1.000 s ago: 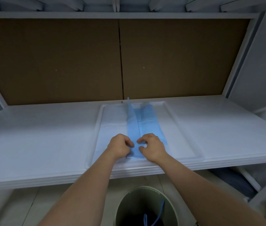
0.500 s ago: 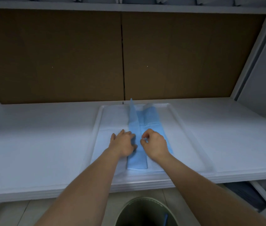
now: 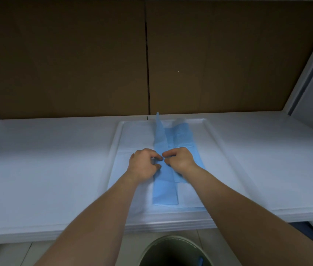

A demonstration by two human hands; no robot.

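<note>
Pinching with the left hand (image 3: 144, 166) and the right hand (image 3: 180, 160), both curled, fingertips almost meeting over the centre fold of the blue sheet (image 3: 164, 192). Gripping that raised fold from either side between thumb and forefingers. Sitting close together, nearly touching, about halfway along the strip, with both forearms reaching in over the front edge.

Lying lengthwise in the white tray (image 3: 117, 143), folded into a long narrow strip. Standing up in a thin point at the far end, near the back rim, and lying flat at the near end, just short of the front rim. Resting on a white liner (image 3: 132, 139) spread over the tray floor, with a wider blue layer showing to the right of the fold. Sitting on the white shelf (image 3: 46, 169), in front of the brown back panel (image 3: 65, 64). Showing below the shelf edge: a green bin (image 3: 157, 250), holding something blue (image 3: 200, 263) at its right side, too little in view to identify.

Working farther up the strip than a second ago, when gripping its near end by the front rim. Curling the left fingers now, after lying flatter on the sheet half a second ago. Keeping the strip in the same place in the tray, still pointing up at the far end. Showing less of the bin than a second ago.
</note>
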